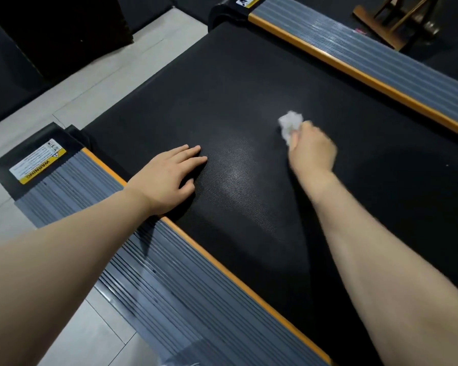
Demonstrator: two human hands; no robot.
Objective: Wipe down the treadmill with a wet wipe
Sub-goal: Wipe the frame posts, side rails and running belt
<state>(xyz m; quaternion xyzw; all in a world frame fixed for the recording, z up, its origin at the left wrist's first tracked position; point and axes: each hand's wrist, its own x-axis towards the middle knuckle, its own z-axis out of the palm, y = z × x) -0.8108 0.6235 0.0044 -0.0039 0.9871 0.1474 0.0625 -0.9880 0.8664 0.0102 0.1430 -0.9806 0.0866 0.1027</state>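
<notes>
Treadmill belt (249, 101): black, textured, spread beneath both my arms.
Wet wipe (290, 125): crumpled, pinched in my right hand (311, 151), on the belt.
Left hand (169, 178): fingers flat, bracing on the belt.
Risk: belt may slide under my braced palm.

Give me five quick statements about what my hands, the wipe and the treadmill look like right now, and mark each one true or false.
1. The right hand holds a crumpled white wet wipe on the black treadmill belt. True.
2. The left hand is gripping a spray bottle. False: it lies flat on the belt with straight fingers and holds nothing.
3. A yellow and white warning label sits at the end of the grey ribbed side rail by the left arm. True.
4. The wipe is resting on the far side rail. False: it is on the belt, well short of that rail.
5. Both side rails have orange inner edges. True.
</notes>
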